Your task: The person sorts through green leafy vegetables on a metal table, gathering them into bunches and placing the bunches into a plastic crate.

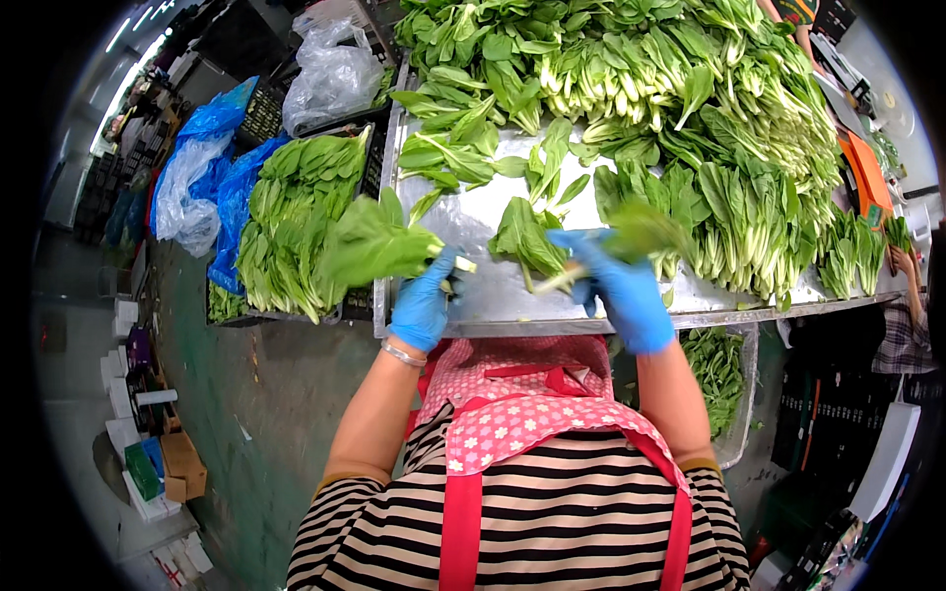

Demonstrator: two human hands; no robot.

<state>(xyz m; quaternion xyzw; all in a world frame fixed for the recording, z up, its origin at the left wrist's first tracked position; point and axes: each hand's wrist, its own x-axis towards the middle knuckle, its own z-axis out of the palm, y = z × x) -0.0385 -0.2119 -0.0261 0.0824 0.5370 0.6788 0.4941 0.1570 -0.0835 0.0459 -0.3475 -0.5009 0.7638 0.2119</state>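
Blue gloves cover both my hands above the near edge of a metal table [467, 307]. My left hand [424, 303] is closed round the pale stem end of a leafy green [372, 246], whose leaves point left toward the crate. In my right hand [621, 295] is another leafy green [645, 234], its leaves blurred by motion and its pale stem pointing left. Between the hands, a loose leafy green [525, 239] lies on the metal. A great heap of leafy greens [631, 74] covers the table's far side and right.
Left of the table, a dark crate holds stacked leafy greens [301, 217], with blue plastic bags [235, 177] beside it. A clear plastic bag [333, 74] tops another crate. Below the table at right stands a tub [746, 394] of greens. Another person's hand [902, 260] shows far right.
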